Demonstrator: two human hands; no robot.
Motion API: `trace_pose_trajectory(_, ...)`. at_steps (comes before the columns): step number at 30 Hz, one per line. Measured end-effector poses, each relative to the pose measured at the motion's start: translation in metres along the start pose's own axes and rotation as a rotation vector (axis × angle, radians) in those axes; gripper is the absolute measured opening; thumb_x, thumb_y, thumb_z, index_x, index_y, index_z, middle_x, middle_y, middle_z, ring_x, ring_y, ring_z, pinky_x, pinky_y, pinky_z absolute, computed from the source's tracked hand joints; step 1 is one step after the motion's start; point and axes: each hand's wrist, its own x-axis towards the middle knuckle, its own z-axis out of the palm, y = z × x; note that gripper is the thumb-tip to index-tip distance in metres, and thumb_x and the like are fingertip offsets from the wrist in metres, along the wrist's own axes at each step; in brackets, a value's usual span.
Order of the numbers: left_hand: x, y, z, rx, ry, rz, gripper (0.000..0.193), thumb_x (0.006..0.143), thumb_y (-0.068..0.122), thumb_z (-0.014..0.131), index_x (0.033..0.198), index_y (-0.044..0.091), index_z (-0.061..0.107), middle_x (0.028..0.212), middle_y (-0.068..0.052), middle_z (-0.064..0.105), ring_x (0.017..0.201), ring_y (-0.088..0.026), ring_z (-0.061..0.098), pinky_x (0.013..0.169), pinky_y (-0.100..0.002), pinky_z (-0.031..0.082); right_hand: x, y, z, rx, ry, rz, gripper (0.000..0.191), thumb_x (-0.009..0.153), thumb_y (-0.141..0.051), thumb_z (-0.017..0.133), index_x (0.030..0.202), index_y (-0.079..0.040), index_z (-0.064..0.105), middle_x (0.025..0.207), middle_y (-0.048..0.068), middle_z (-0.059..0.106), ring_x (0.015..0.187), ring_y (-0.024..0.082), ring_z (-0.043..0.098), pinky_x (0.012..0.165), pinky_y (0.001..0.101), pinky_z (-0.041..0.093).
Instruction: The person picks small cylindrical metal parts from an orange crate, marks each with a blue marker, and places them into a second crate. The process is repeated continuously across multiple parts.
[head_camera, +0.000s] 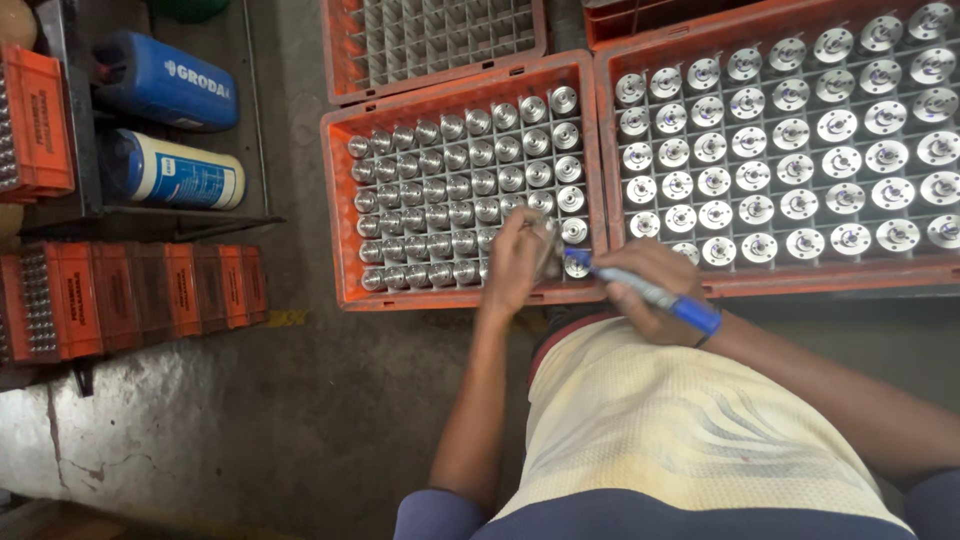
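- An orange crate (340, 210) of upright metal cylinders is set ahead of both hands; a second orange crate (780, 285) lies ahead and to the right of the right hand.
- One metal part (549, 250) is gripped by the closed left hand (512, 265), over the near right corner of the first crate.
- A blue marker (640, 290) is clasped in the right hand (650, 290); its long axis is directed leftward, tip just beside the gripped part.
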Motion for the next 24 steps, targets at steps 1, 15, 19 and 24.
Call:
trace_pose_trajectory(1, -0.007, 0.011, -0.005, 0.358, -0.013, 0.059, 0.029, 0.093, 0.027, 0.063, 0.112, 0.005, 0.064, 0.09, -0.014, 0.07, 0.073, -0.026, 0.066, 0.062, -0.038, 0.052, 0.0, -0.002, -0.004, 0.006, 0.039, 0.046, 0.02, 0.096, -0.014, 0.064, 0.11, 0.0, 0.07, 0.086, 0.011, 0.07, 0.075, 0.021, 0.068, 0.068, 0.0331, 0.053)
trace_pose_trajectory(15, -0.005, 0.02, 0.023, 1.157, -0.002, 0.166, 0.046, 0.056, 0.036, 0.092, 0.087, 0.005, 0.08, 0.084, -0.021, 0.071, 0.078, -0.038, 0.07, 0.066, -0.051, 0.053, -0.005, -0.001, -0.013, 0.06, 0.054, 0.17, 0.023, 0.101, -0.014, 0.061, 0.118, 0.001, 0.068, 0.082, 0.007, 0.07, 0.073, 0.014, 0.069, 0.067, 0.0291, 0.053)
trace_pose_trajectory(19, 0.007, 0.016, 0.022, 1.218, -0.068, 0.061, 0.042, 0.06, 0.042, 0.09, 0.075, 0.005, 0.077, 0.072, -0.017, 0.071, 0.069, -0.032, 0.072, 0.067, -0.043, 0.057, -0.006, 0.001, -0.016, 0.036, 0.071, 0.155, 0.025, 0.101, -0.015, 0.061, 0.118, 0.002, 0.068, 0.087, 0.01, 0.07, 0.076, 0.016, 0.069, 0.068, 0.0295, 0.053)
trace_pose_trajectory(24, 0.004, 0.027, -0.024, 0.743, -0.061, 0.435, 0.034, 0.062, 0.037, 0.08, 0.078, 0.007, 0.08, 0.072, -0.005, 0.071, 0.06, -0.017, 0.063, 0.051, -0.034, 0.047, -0.001, -0.006, -0.02, -0.003, 0.093, 0.098, 0.022, 0.096, -0.011, 0.061, 0.114, -0.001, 0.068, 0.093, 0.013, 0.071, 0.077, 0.02, 0.068, 0.069, 0.0323, 0.053)
